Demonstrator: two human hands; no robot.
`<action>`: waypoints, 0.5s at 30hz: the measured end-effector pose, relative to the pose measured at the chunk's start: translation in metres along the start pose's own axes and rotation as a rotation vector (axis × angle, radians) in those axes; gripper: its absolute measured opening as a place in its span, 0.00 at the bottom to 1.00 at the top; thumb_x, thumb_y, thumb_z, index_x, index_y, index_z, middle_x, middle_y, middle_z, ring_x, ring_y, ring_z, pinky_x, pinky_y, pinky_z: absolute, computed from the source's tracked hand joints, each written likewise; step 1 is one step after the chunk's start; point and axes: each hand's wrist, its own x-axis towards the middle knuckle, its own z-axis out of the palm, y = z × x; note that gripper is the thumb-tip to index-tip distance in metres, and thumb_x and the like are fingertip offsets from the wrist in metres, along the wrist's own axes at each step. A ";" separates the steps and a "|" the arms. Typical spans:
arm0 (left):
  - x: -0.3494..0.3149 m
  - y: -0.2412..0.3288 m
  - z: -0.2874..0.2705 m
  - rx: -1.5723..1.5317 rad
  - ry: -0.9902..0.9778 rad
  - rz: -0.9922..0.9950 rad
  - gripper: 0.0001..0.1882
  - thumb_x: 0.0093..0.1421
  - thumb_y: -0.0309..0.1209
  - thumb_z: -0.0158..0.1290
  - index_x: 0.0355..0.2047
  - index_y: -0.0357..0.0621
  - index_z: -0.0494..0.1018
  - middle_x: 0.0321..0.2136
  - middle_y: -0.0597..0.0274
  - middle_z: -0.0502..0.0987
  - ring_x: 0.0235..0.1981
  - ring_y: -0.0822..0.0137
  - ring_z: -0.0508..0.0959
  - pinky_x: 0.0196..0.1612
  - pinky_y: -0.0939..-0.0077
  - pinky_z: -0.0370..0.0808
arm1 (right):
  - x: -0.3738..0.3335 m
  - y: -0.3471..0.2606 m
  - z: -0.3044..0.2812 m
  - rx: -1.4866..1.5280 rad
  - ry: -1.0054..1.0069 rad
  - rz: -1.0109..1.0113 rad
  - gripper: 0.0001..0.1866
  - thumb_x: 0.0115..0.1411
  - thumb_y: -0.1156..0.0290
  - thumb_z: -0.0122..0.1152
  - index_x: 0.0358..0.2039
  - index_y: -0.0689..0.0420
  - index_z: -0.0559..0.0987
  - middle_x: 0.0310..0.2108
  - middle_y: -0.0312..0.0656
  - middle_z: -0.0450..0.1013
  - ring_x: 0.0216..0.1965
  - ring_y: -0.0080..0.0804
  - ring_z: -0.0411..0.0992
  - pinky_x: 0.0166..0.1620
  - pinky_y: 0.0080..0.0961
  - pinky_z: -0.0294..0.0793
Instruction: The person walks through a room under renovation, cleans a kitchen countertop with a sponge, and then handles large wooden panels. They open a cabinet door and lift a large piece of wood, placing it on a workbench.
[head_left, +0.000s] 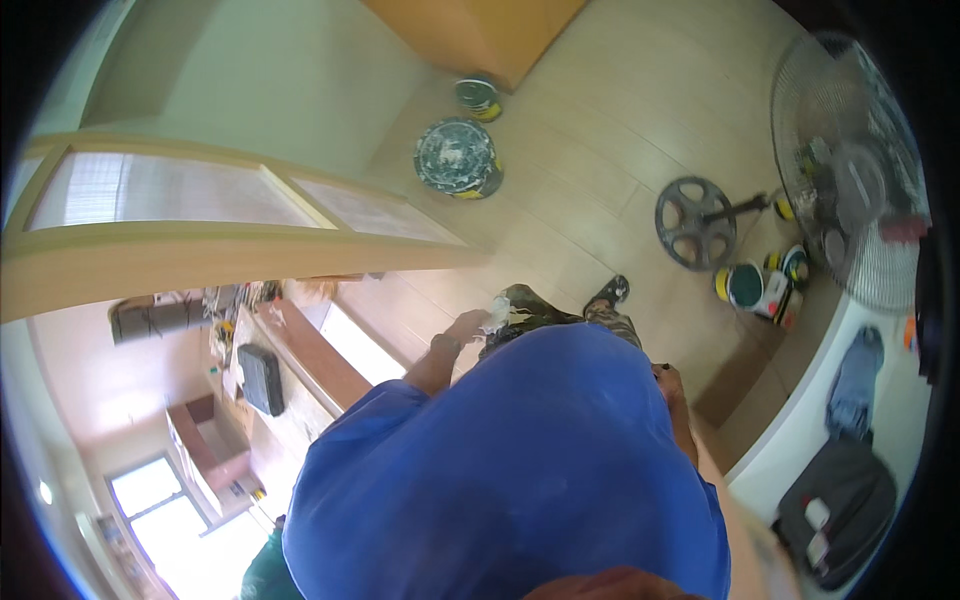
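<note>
My left hand (466, 326) hangs beside my left thigh. Its fingers close on a crumpled whitish thing (497, 314), perhaps cloth or plastic, that rests against my camouflage trousers (531, 304). Partly covered by my blue shirt (520, 430), my right hand (668, 382) is low at my right side with curled fingers. A small dark bit (660, 368) shows at those fingers; what it belongs to is hidden. One dark shoe (616, 291) shows on the floor ahead.
A paint-stained bucket (455, 157) and a smaller can (479, 98) stand ahead by the wall. Rightward are a standing fan (850, 180), its round base (696, 223), and paint cans (744, 286). A framed partition (240, 255) juts in from the left; behind it, a black case (261, 380) lies on a counter.
</note>
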 end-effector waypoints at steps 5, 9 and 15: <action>0.007 0.067 0.033 -0.408 0.146 0.019 0.24 0.56 0.47 0.40 0.49 0.50 0.67 0.42 0.60 0.70 0.43 0.62 0.68 0.46 0.66 0.64 | 0.070 -0.087 -0.050 -0.032 -0.012 0.045 0.12 0.47 0.66 0.63 0.25 0.60 0.73 0.16 0.38 0.68 0.15 0.28 0.67 0.21 0.25 0.68; 0.045 0.080 0.043 -0.521 0.230 0.063 0.22 0.58 0.44 0.42 0.49 0.49 0.67 0.46 0.57 0.68 0.46 0.60 0.67 0.47 0.64 0.65 | 0.111 -0.169 -0.065 -0.034 -0.093 0.012 0.11 0.47 0.66 0.63 0.25 0.59 0.72 0.17 0.38 0.68 0.16 0.28 0.67 0.22 0.26 0.69; 0.102 0.085 0.037 -0.553 0.314 -0.129 0.32 0.55 0.58 0.41 0.49 0.47 0.66 0.35 0.59 0.69 0.32 0.65 0.68 0.31 0.64 0.66 | 0.167 -0.248 -0.051 -0.107 -0.143 0.008 0.12 0.49 0.67 0.61 0.29 0.63 0.75 0.18 0.41 0.70 0.16 0.29 0.67 0.21 0.27 0.67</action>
